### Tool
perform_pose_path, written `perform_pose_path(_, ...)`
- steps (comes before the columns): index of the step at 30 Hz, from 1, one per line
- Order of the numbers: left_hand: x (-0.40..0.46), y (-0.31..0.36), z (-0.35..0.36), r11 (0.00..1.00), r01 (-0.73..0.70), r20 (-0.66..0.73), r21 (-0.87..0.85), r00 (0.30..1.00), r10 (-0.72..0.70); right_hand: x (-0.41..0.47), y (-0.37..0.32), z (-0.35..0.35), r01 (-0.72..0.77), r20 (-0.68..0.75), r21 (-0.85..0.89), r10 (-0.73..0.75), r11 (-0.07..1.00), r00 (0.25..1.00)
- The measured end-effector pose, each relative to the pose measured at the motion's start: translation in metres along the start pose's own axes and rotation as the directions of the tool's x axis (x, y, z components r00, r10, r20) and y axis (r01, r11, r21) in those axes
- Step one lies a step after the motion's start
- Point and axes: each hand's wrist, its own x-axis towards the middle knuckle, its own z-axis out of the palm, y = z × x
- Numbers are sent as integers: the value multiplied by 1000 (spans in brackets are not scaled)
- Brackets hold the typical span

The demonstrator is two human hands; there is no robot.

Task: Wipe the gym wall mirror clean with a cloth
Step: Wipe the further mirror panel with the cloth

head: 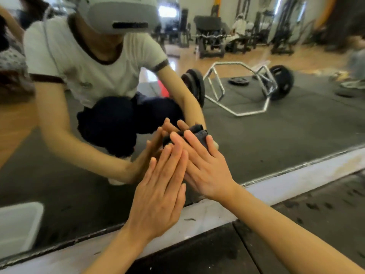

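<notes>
The wall mirror (pixel 276 135) fills most of the view and reaches down to a pale strip near the floor. A dark blue-grey cloth (pixel 198 133) is bunched against the low part of the glass. My right hand (pixel 205 171) lies flat over the cloth with fingers spread, pressing it to the mirror. My left hand (pixel 160 194) is flat too, its fingers overlapping the right hand's fingers from the left. Most of the cloth is hidden under the fingers. The glass reflects a crouching person with both hands.
A white ledge (pixel 296 180) runs under the mirror, with black rubber floor mats (pixel 325 224) in front of it. A white bin's reflection (pixel 17 226) shows at lower left. A hex bar with plates (pixel 243 86) and gym machines appear in the reflection.
</notes>
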Motion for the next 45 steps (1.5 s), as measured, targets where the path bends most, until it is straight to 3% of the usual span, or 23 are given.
perform_pose_path(6,19,14,30,983,116,-24,139,993,-114,-38,72,-10,-10,-58,-54,7,998,998)
perform_pose_path(10,18,14,39,930,140,-45,340,990,-132,-76,124,-15,-192,-137,-21,187,981,973)
perform_pose_path(15,18,14,44,905,154,-59,396,988,-142,-109,156,-17,-520,-221,139,539,842,813)
perform_pose_path(18,22,27,43,924,242,-82,297,970,-228,-86,121,-10,-560,-237,226,602,797,762)
perform_pose_path(20,29,43,48,939,264,-91,219,964,-250,-76,85,0,-426,-175,213,463,880,869)
perform_pose_path(22,39,58,59,953,253,-71,168,967,-244,-77,58,8,-193,-89,108,203,975,975)
perform_pose_path(25,54,68,74,943,295,-89,151,954,-285,-92,78,9,67,-53,-28,-68,997,996)
perform_pose_path(27,55,68,79,925,314,-99,213,949,-300,-115,119,2,61,-81,-65,-66,996,995)
perform_pose_path(30,53,64,79,908,299,-76,294,954,-290,-167,177,-11,-69,-82,-26,66,997,994)
perform_pose_path(34,57,65,88,878,340,-118,335,940,-319,-175,163,-7,-222,-56,63,225,973,973)
perform_pose_path(40,56,66,89,873,350,-137,340,937,-322,-142,79,15,137,-10,59,-136,989,991)
perform_pose_path(45,56,69,82,847,350,-106,400,936,-336,-175,137,9,307,51,-14,-306,952,951)
